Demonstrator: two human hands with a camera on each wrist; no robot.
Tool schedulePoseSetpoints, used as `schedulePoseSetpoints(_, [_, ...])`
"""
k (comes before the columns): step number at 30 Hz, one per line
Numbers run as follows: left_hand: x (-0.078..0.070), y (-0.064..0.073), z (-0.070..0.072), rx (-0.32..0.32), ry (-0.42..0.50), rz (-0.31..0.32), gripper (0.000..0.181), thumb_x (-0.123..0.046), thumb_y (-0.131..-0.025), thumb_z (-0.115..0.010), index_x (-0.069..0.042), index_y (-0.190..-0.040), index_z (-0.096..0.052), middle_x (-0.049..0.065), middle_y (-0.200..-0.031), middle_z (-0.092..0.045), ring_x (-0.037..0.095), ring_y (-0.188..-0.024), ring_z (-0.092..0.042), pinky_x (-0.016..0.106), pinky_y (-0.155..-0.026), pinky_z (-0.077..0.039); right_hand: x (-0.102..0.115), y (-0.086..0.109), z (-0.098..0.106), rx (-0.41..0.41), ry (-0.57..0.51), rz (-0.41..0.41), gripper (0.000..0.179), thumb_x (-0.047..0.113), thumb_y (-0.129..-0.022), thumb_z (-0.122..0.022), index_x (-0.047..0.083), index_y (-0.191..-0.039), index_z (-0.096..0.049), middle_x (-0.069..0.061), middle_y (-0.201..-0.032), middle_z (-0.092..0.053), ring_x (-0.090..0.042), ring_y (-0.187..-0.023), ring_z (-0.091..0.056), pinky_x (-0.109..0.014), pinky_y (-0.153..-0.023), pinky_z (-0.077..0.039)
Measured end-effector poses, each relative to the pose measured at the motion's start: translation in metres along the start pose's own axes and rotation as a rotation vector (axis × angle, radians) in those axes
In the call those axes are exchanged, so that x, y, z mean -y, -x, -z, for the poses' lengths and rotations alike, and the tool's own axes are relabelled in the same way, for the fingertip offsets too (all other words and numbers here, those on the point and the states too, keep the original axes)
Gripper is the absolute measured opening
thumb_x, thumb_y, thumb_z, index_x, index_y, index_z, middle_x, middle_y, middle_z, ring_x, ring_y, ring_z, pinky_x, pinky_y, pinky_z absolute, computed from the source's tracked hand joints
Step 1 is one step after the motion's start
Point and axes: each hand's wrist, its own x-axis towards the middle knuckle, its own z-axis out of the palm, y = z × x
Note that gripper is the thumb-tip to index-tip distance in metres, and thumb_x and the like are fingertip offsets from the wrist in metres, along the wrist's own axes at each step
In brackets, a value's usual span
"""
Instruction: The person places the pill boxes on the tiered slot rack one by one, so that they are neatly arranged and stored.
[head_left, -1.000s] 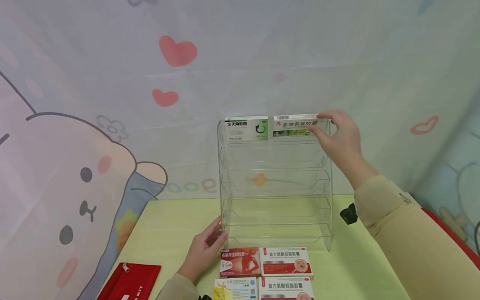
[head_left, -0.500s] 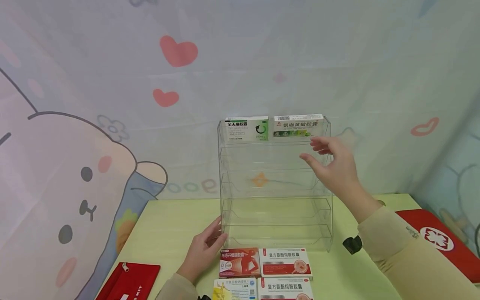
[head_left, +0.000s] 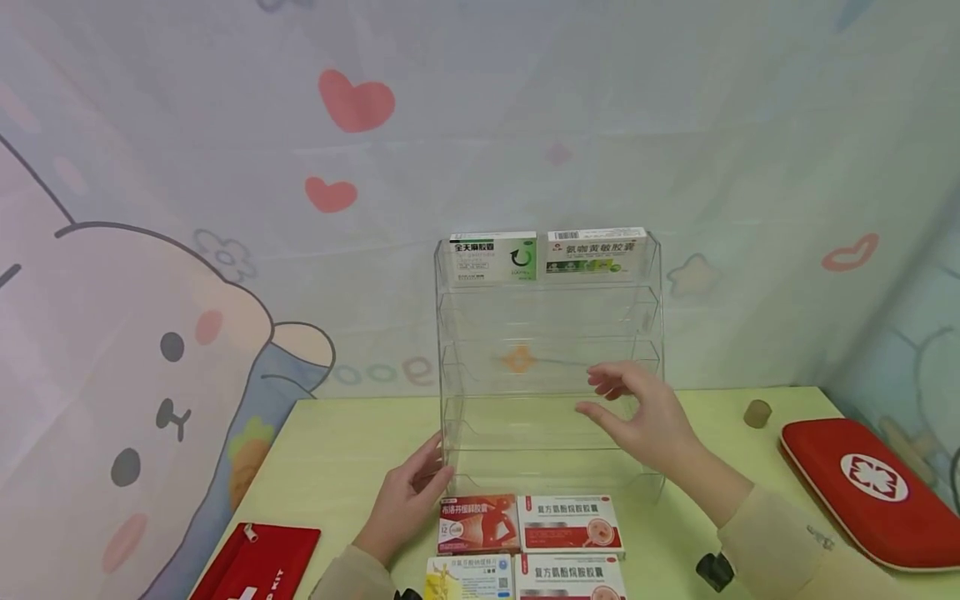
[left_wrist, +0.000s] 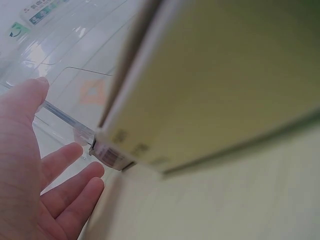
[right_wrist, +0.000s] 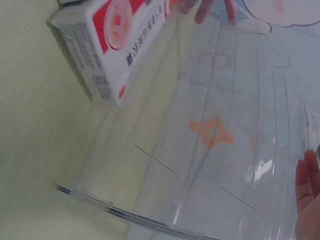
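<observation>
Currently note clear rack (head_left: pixel 540 396) upright on tabletop (head_left: pixel 360 458), with arrow-marked box (head_left: pixel 492 258) and green-banded box (head_left: pixel 596 257) side by side in its uppermost tier. Observe left hand (head_left: pixel 407 497) at rack's lower left edge, fingers loosely spread; cannot tell how firmly in contact. Observe right hand (head_left: pixel 647 417) before rack's right half, fingers gently bent, thumb apart, holding nothing. Record orange-red box (head_left: pixel 478 525), yellow-and-white box (head_left: pixel 469 577) and two red-and-white boxes (head_left: pixel 572 525) lying in front of rack; red case (head_left: pixel 832 475) well to its right.

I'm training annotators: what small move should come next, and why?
Probably lower the right hand to a white-and-red capsule box: that hand looks empty, and the clear rack holds two medicine boxes on its top tier, none below.
</observation>
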Motion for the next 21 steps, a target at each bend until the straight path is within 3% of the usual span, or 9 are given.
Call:
schedulePoseSetpoints(5, [0.001,-0.001,0.0,0.008,-0.002,-0.022,0.061,-0.026,-0.109,-0.072,-0.024,-0.166,-0.051,0.016,-0.147,-0.073,0.028,-0.123,-0.079,0.027,-0.103,-0.063,0.002,0.025,-0.012,0.044,-0.065,-0.005,0.047,0.01,-0.086,-0.094,0.013,-0.128,-0.073,0.004,-0.109,-0.078,-0.002,-0.093,-0.071,-0.025,-0.084,-0.064])
schedulePoseSetpoints(11, [0.0,-0.001,0.0,0.015,0.009,0.009,0.061,-0.027,-0.108,-0.072,-0.029,-0.166,-0.052,0.014,-0.147,-0.074,0.025,-0.124,-0.078,0.026,-0.106,-0.061,0.004,0.047,-0.022,0.055,-0.147,-0.024,0.045,0.008,-0.086,-0.094,0.013,-0.126,-0.074,0.003,-0.106,-0.079,-0.004,-0.09,-0.072,-0.025,-0.082,-0.065])
schedulePoseSetpoints(17, [0.0,0.0,0.001,0.0,0.005,-0.013,0.06,-0.026,-0.109,-0.072,-0.023,-0.166,-0.052,0.016,-0.146,-0.074,0.027,-0.123,-0.079,0.027,-0.106,-0.062,0.001,0.064,-0.031,0.068,-0.201,-0.061,0.043,0.006,-0.087,-0.092,0.013,-0.124,-0.073,0.003,-0.105,-0.078,-0.005,-0.088,-0.073,-0.022,-0.081,-0.065])
schedulePoseSetpoints(21, [0.0,-0.001,0.0,0.007,0.009,-0.018,0.06,-0.025,-0.109,-0.071,-0.023,-0.166,-0.052,0.016,-0.144,-0.075,0.026,-0.121,-0.079,0.027,-0.104,-0.062,0.0,0.078,-0.035,0.122,-0.265,-0.129,0.038,0.009,-0.09,-0.091,0.012,-0.124,-0.073,0.0,-0.106,-0.078,-0.002,-0.087,-0.072,-0.022,-0.082,-0.065])
